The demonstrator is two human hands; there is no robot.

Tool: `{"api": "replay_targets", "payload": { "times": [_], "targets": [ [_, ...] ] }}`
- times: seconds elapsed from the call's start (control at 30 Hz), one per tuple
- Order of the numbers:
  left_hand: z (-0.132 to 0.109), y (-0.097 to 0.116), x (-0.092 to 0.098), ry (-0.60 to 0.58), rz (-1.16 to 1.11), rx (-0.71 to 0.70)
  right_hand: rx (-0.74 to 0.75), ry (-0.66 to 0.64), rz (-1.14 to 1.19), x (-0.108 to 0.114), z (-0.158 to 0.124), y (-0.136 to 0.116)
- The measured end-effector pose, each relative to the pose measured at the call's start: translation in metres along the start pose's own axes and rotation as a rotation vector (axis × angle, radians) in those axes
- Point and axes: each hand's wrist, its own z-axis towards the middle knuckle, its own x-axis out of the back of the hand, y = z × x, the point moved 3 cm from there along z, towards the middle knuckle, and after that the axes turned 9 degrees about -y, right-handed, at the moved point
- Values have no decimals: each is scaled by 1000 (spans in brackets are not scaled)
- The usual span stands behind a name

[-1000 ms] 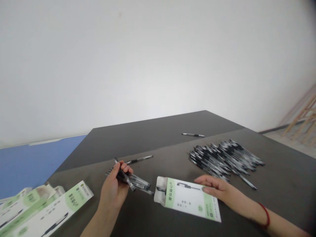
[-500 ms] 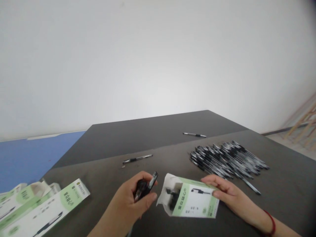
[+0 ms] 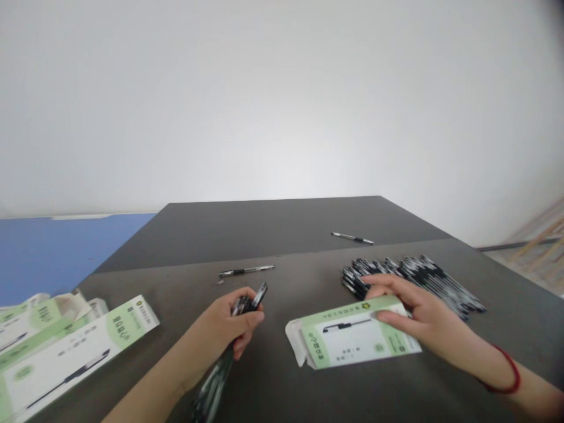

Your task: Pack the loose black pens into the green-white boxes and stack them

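Observation:
A bundle of clear pens with black grips (image 3: 214, 379) is clasped in my left hand (image 3: 231, 326), the cap ends poking out past the thumb. My right hand (image 3: 408, 308) grips a green and white pen box (image 3: 352, 338) between thumb and fingers, its open flap end pointing left. The inside of that box is hidden from this angle. Just behind my right hand lies a pile of similar pens (image 3: 436, 282), partly covered by the fingers.
At the left edge lie several green and white pen boxes (image 3: 83, 358). One single pen (image 3: 247, 271) rests beyond my left hand, and another loose pen (image 3: 352, 238) lies farther back on the dark table (image 3: 273, 229). A white wall (image 3: 282, 106) stands behind.
The box in my right hand has shifted right and turned, so its opening no longer shows the dark pens inside. My left hand has moved slightly left, and more of the pen bundle shows.

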Motion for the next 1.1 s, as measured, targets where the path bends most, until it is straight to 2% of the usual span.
{"api": "replay_targets", "payload": {
  "times": [0.2, 0.3, 0.4, 0.5, 0.63, 0.73, 0.87, 0.97, 1.1],
  "targets": [
    [9, -8, 29, 124, 72, 22, 48, -108, -471, 3, 52, -98],
    [19, -19, 33, 202, 226, 52, 77, -143, -546, 5, 64, -116],
    [29, -27, 28, 291, 434, 24, 33, -131, -441, 14, 61, -95],
    [33, -24, 14, 335, 655, -76, -77, -86, -261, 19, 45, -47],
    [35, -20, -1, 337, 876, -162, -197, -30, -13, 15, 15, 7],
    [36, -21, -2, 352, 995, -199, -256, 8, 91, 11, -4, 29],
    [32, -18, -2, 364, 1104, -245, -308, 62, 184, 8, -18, 44],
    [24, -11, -18, 252, 1165, -333, -348, 77, 232, 2, -21, 46],
    [16, -8, -52, -26, 1265, -435, -333, 96, 272, -6, -18, 40]
  ]
}}
